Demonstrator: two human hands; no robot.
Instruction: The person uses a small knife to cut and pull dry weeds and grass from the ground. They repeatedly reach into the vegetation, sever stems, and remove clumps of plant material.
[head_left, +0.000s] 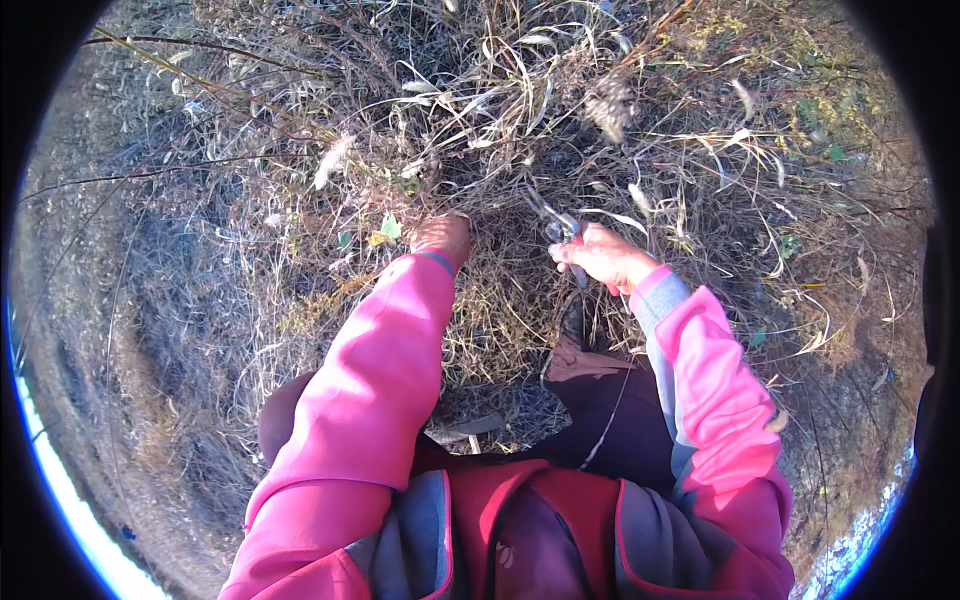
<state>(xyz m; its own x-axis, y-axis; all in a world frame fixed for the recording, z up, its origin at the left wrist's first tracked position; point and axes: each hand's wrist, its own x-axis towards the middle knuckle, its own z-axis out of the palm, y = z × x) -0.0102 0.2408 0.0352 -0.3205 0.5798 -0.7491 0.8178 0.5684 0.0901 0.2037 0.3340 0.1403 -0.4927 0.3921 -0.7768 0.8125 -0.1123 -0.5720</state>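
A pair of pruning shears (559, 225) with red on the handles is held in my right hand (606, 253). Its metal blades point up and to the left, just over the dry grass. To the left, my left hand (442, 238) is curled in among dry stems (420, 176), with its back towards me. The fingers are hidden there, so I cannot tell whether they grip any stems. A small green and yellow leaf (385, 232) is right beside that hand. Flattened straw (499, 322) covers the ground between my forearms.
Tangled dry grass (517, 97) with pale seed heads spreads ahead and to both sides. Long thin branches (202, 49) reach in from the upper left. My bent leg in dark trousers (611, 397) and a dark shoe (574, 322) are close below the shears.
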